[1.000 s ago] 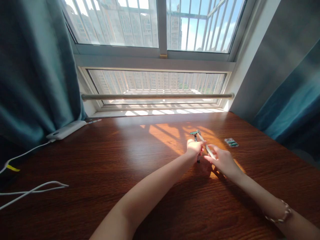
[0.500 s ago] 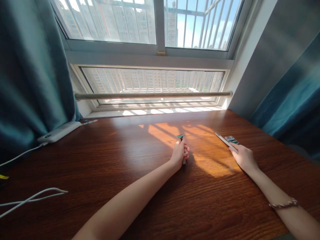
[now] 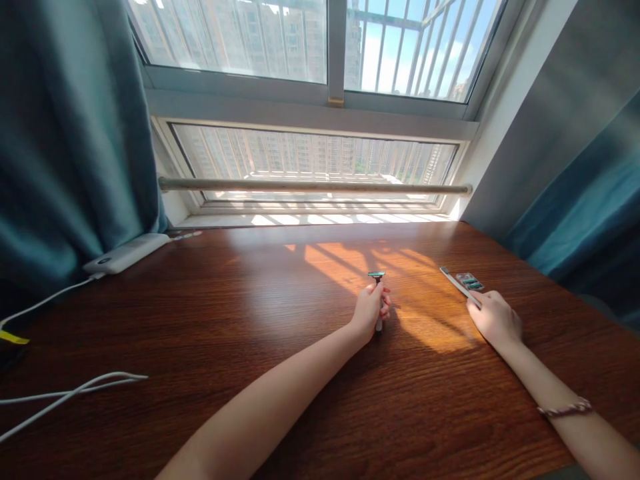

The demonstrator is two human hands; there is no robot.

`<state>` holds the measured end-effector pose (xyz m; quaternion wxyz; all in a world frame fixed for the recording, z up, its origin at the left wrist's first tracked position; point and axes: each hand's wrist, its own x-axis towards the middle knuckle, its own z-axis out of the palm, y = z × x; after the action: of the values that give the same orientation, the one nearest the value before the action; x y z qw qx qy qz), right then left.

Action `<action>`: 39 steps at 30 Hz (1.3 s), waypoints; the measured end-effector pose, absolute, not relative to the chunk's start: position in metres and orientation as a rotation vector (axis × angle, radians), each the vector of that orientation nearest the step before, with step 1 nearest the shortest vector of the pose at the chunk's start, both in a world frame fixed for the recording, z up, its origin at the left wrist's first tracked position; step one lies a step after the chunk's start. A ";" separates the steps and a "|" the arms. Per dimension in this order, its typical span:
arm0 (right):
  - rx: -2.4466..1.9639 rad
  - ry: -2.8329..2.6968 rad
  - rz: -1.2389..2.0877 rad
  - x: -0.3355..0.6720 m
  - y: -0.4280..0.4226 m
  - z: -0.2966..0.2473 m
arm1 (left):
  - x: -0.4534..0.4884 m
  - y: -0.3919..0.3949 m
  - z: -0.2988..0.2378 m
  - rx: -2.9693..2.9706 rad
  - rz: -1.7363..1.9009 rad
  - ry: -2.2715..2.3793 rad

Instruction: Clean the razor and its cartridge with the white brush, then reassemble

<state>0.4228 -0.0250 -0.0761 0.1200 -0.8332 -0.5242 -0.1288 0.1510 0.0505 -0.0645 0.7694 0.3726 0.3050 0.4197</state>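
A razor (image 3: 379,325) stands nearly upright in my left hand (image 3: 369,308), its fingers closed round the handle. The green-and-dark head points away from me above the thumb. Over to the right, my right hand (image 3: 497,320) is low over the table, palm down, with its fingers closed at the near end of a thin light-grey stick-like thing (image 3: 459,287). That thing slants away to the left and has a darker far tip; its exact kind is unclear. Just beyond the right hand lies a small clear pack of green razor cartridges (image 3: 471,282).
A brown wooden table (image 3: 240,320) reaches to the window sill. On the left are a white power strip (image 3: 129,254), a looped white cable (image 3: 95,385) and a yellow item (image 3: 13,337). Curtains (image 3: 75,133) hang at both sides. A metal rail (image 3: 320,186) crosses the window.
The view has shifted a little, so most things appear further right. My right hand and the grey thing sit slightly lower, and the cartridge pack shows more fully. The razor stays in my left hand.
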 end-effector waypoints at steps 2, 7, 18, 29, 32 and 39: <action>-2.459 -1.521 -0.386 0.421 -0.025 -0.076 | 0.151 0.050 -0.064 0.809 0.911 0.664; -2.480 -1.527 -0.403 0.421 -0.025 -0.074 | 0.151 0.049 -0.064 0.797 0.931 0.658; -2.441 -1.505 -0.402 0.430 -0.026 -0.079 | 0.153 0.046 -0.067 0.789 0.959 0.620; -1.939 -1.837 -0.089 0.311 -0.035 -0.049 | 0.154 0.039 -0.064 0.827 0.972 0.605; -1.772 -1.928 0.077 0.270 -0.026 -0.041 | 0.155 0.039 -0.066 0.842 1.010 0.628; -1.673 -1.973 0.099 0.245 0.000 -0.039 | 0.155 0.048 -0.079 0.929 1.122 0.736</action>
<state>0.2448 0.0003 -0.0387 0.2729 -0.6217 -0.7332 0.0370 0.1554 0.0481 -0.0788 0.6851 0.4147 0.3286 0.5006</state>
